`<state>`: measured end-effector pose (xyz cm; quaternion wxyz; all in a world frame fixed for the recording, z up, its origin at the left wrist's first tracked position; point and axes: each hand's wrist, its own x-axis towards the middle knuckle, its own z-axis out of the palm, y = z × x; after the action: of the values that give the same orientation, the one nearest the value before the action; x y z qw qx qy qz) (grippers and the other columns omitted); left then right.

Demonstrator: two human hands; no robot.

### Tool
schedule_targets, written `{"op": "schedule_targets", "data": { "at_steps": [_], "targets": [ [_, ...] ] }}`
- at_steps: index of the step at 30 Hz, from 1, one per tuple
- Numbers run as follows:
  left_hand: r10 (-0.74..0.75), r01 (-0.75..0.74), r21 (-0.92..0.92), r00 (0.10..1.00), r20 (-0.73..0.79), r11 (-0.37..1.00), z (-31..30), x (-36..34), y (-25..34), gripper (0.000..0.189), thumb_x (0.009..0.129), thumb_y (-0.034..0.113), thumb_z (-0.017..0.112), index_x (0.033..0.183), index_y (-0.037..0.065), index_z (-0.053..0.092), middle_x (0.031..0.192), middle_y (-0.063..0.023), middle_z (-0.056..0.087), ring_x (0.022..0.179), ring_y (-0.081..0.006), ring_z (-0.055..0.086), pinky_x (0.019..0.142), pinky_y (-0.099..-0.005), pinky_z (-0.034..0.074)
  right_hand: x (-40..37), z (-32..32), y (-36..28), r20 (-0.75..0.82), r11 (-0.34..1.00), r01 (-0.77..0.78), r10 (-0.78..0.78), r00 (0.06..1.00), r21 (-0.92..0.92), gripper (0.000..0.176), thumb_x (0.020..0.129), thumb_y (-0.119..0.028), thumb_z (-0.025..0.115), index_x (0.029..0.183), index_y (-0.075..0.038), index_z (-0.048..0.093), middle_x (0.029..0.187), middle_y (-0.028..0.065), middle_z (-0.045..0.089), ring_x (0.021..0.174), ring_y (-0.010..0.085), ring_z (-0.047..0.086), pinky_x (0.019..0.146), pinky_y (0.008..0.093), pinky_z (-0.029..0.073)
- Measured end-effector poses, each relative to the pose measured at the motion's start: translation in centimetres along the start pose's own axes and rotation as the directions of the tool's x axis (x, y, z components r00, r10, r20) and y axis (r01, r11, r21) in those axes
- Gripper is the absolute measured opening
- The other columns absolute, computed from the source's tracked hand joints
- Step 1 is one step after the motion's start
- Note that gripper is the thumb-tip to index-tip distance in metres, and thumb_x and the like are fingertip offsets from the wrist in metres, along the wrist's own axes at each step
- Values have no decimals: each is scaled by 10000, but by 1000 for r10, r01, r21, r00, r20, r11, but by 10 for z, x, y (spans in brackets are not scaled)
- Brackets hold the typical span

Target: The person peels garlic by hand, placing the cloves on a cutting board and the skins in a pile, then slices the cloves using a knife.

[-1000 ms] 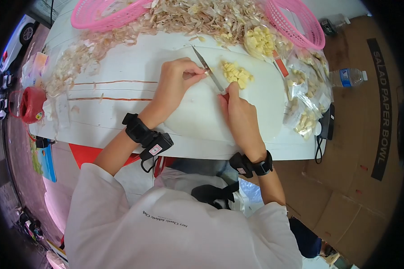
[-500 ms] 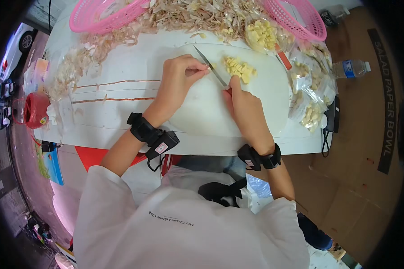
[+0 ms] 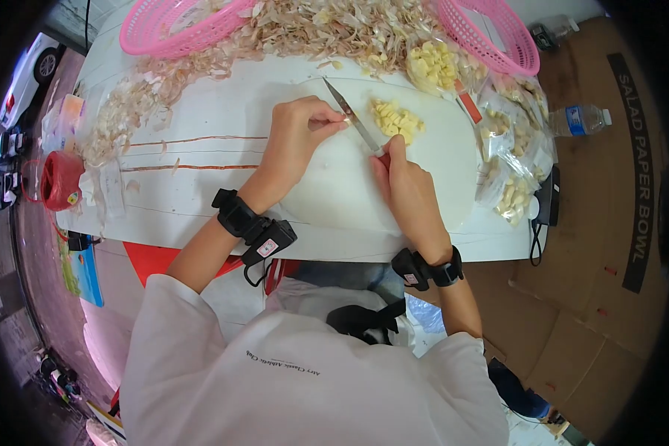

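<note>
My right hand (image 3: 406, 182) is closed round the dark red handle of a small knife (image 3: 354, 117), its blade slanting up and to the left over the white cutting board (image 3: 334, 186). My left hand (image 3: 297, 137) pinches a small pale piece of garlic (image 3: 347, 121) between thumb and fingertips, right beside the blade. Much of that piece is covered by the fingers. Beyond my right hand, a small heap of pale yellow garlic pieces (image 3: 396, 117) lies on the board.
Dry garlic skins (image 3: 334, 33) pile up along the back between two pink baskets (image 3: 490, 33). Plastic bags of peeled garlic (image 3: 509, 149) lie at the right, near a water bottle (image 3: 581, 120) on cardboard. A red container (image 3: 59, 182) stands at the left edge.
My right hand and the knife have shifted slightly toward my body, and more of the handle shows. My left hand keeps nearly the same place and pinch.
</note>
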<state>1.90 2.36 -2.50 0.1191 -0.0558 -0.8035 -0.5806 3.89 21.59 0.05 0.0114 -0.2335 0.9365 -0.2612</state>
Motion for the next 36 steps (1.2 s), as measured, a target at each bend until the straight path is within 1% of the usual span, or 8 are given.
{"op": "schedule_targets", "data": {
  "at_steps": [16, 20, 24, 25, 27, 32, 34, 36],
  "targets": [
    [24, -24, -7, 1000, -9, 1000, 1, -1, -2, 95, 751, -28, 732, 836, -44, 694, 812, -115, 674, 735, -155, 648, 708, -259, 528, 1, 0, 1, 14, 1000, 7, -7, 1000, 5, 199, 943, -176, 537, 965, -45, 390, 693, 154, 637, 598, 356, 627, 507, 448, 483],
    [49, -48, 40, 999, -12, 998, 2, -1, -4, 85, 750, -20, 738, 822, -32, 695, 790, -104, 670, 708, -143, 636, 653, -251, 498, 6, 1, 0, 1, 1000, 9, -9, 1000, 16, 199, 945, -180, 530, 974, -45, 388, 677, 158, 630, 594, 357, 625, 504, 452, 481],
    [59, -57, 70, 998, -18, 996, 1, 0, -6, 83, 746, -11, 746, 812, -17, 697, 778, -92, 672, 680, -133, 624, 610, -244, 463, 9, 3, 1, 37, 999, 20, -18, 999, -43, 209, 949, -195, 517, 993, -34, 390, 649, 166, 617, 587, 357, 623, 499, 456, 476],
    [59, -58, 70, 998, -12, 996, 1, -1, -5, 83, 746, -11, 746, 812, -17, 697, 778, -92, 672, 680, -133, 624, 610, -244, 463, 8, 3, 2, 33, 998, 30, -29, 999, -54, 213, 949, -201, 513, 997, -31, 393, 637, 165, 612, 584, 356, 622, 497, 457, 474],
    [44, -43, 91, 999, -9, 995, 1, 0, -1, 83, 736, -39, 729, 801, -49, 678, 789, -149, 666, 717, -216, 671, 661, -284, 523, 5, 3, 4, 47, 997, 20, -17, 999, -70, 213, 946, -200, 513, 1002, -30, 397, 630, 162, 610, 580, 353, 621, 496, 455, 473],
    [53, -52, 83, 998, -19, 995, 2, 0, 0, 76, 743, -30, 727, 801, -45, 681, 782, -142, 666, 707, -206, 667, 666, -276, 519, 3, 3, 4, 49, 994, 26, -21, 999, -102, 209, 940, -197, 514, 1010, -32, 407, 602, 151, 602, 568, 349, 618, 491, 449, 471],
    [47, -46, 87, 999, -6, 995, 2, -1, -1, 75, 746, -25, 727, 801, -46, 680, 778, -140, 666, 703, -203, 665, 666, -274, 517, 5, 2, -1, 49, 986, 32, -24, 999, -162, 214, 938, -199, 519, 1010, -30, 409, 599, 152, 602, 567, 349, 618, 494, 447, 473],
    [68, -66, 75, 997, -22, 995, 2, 0, -3, 75, 750, -17, 728, 797, -49, 680, 775, -135, 668, 701, -196, 663, 663, -270, 515, 4, 3, 0, 31, 989, 12, -8, 1000, -145, 214, 940, -204, 519, 1005, -32, 410, 602, 152, 602, 571, 349, 620, 497, 449, 474]
  ]
}}
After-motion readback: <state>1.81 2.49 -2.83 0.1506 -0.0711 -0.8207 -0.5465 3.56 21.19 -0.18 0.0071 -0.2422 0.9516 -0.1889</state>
